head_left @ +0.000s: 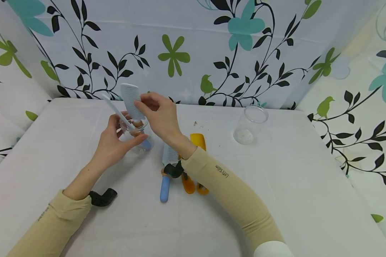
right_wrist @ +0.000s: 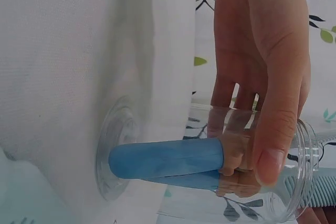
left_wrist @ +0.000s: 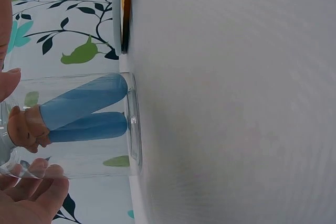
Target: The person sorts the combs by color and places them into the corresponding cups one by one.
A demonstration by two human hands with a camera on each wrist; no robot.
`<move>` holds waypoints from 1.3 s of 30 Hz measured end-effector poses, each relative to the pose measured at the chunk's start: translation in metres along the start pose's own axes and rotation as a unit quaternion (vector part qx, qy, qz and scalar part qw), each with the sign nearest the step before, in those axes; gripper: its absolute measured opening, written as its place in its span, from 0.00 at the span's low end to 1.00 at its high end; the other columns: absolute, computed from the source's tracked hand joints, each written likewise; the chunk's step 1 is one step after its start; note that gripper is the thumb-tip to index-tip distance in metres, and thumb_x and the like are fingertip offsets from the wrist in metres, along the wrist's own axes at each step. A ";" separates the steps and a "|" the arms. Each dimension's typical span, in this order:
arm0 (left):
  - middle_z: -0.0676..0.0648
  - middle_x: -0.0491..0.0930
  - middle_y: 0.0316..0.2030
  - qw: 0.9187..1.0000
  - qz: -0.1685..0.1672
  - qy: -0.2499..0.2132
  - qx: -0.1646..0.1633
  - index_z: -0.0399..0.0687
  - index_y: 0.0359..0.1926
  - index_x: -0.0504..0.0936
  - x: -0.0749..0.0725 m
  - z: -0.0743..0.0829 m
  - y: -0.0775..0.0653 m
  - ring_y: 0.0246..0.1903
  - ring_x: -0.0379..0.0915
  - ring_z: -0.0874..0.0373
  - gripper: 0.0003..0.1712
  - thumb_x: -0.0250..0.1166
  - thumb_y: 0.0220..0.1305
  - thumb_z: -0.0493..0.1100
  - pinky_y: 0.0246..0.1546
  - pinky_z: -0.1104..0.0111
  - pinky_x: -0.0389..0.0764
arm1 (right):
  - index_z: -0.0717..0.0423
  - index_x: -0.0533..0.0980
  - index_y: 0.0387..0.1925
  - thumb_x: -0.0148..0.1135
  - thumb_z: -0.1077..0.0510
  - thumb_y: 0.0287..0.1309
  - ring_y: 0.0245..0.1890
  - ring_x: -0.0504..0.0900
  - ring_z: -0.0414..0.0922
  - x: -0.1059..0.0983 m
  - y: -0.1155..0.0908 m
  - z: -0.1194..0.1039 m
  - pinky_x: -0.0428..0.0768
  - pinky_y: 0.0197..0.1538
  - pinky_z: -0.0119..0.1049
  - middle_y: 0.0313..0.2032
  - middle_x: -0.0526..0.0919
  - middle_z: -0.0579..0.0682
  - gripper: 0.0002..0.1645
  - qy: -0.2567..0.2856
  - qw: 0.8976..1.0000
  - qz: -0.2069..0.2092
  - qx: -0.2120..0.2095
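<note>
My left hand (head_left: 115, 142) grips a clear jar (left_wrist: 79, 162) near its rim, thumb on one side and fingers on the other. The jar stands upright on the table. Two pale blue combs with blue handles and brown figures at the neck lean inside it, handles down. One comb (head_left: 115, 110) tilts to the left, its toothed part above the rim. The other comb (head_left: 130, 101) shows its broad teeth, and my right hand (head_left: 162, 116) pinches it along its right edge. Its blue handle (right_wrist: 168, 158) reaches down near the jar's base.
Right of the jar, another comb with a blue handle (head_left: 164, 189) lies on the white table (head_left: 292, 185), partly under my right forearm. Beside it are a yellow-orange tool (head_left: 197, 140) and orange handles (head_left: 188, 185). A second clear jar (head_left: 251, 128) stands farther right. Small brown crumbs (head_left: 195, 124) lie behind.
</note>
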State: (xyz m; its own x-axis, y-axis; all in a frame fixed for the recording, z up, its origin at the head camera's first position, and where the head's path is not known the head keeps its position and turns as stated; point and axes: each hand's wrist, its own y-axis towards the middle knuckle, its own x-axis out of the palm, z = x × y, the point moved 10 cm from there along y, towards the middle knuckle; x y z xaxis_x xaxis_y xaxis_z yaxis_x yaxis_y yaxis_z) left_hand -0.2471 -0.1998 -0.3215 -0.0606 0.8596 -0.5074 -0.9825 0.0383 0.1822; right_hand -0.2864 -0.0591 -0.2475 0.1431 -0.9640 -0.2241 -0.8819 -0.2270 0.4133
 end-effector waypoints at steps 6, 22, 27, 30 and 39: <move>0.35 0.62 0.70 1.000 0.002 0.001 0.007 0.39 0.72 0.52 0.000 0.001 0.000 0.70 0.59 0.39 0.51 0.73 0.60 0.49 0.71 0.42 0.61 | 0.61 0.81 0.50 0.65 0.58 0.65 0.45 0.87 0.41 0.003 0.000 0.005 0.82 0.52 0.23 0.45 0.87 0.54 0.15 0.005 1.000 -0.010 0.008; 0.35 0.63 0.70 1.000 0.004 0.003 0.022 0.37 0.72 0.52 0.001 0.001 -0.001 0.70 0.60 0.39 0.50 0.73 0.60 0.48 0.71 0.41 0.62 | 0.64 0.80 0.55 0.64 0.62 0.65 0.47 0.87 0.46 -0.005 0.001 0.007 0.82 0.51 0.22 0.48 0.87 0.57 0.18 -0.028 1.000 -0.003 -0.008; 0.35 0.64 0.69 1.000 0.003 -0.002 0.030 0.37 0.72 0.53 0.002 0.003 -0.002 0.70 0.60 0.39 0.49 0.73 0.60 0.47 0.71 0.41 0.62 | 0.62 0.81 0.54 0.65 0.60 0.65 0.47 0.87 0.44 -0.006 0.000 0.011 0.82 0.51 0.23 0.48 0.87 0.56 0.18 -0.020 1.000 -0.005 -0.001; 0.36 0.65 0.69 0.999 0.005 -0.001 0.032 0.37 0.71 0.53 0.002 0.003 -0.002 0.69 0.60 0.39 0.49 0.73 0.60 0.47 0.71 0.41 0.62 | 0.61 0.81 0.54 0.65 0.59 0.65 0.47 0.87 0.42 -0.007 0.000 0.013 0.82 0.51 0.23 0.48 0.88 0.55 0.17 -0.020 1.000 -0.007 0.003; 0.35 0.65 0.69 1.000 0.006 0.003 0.030 0.37 0.71 0.53 0.001 0.002 -0.002 0.70 0.60 0.39 0.49 0.73 0.61 0.47 0.71 0.41 0.62 | 0.59 0.82 0.52 0.66 0.58 0.65 0.46 0.87 0.41 -0.010 -0.004 0.016 0.82 0.51 0.23 0.46 0.88 0.53 0.16 -0.010 1.000 -0.014 0.008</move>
State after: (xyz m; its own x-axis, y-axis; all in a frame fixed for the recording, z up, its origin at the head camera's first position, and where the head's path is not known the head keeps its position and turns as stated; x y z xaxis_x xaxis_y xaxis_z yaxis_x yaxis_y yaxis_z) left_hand -0.2452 -0.1978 -0.3210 -0.0728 0.8573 -0.5097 -0.9694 0.0593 0.2382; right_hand -0.2912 -0.0463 -0.2607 0.1586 -0.9544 -0.2529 -0.8849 -0.2510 0.3923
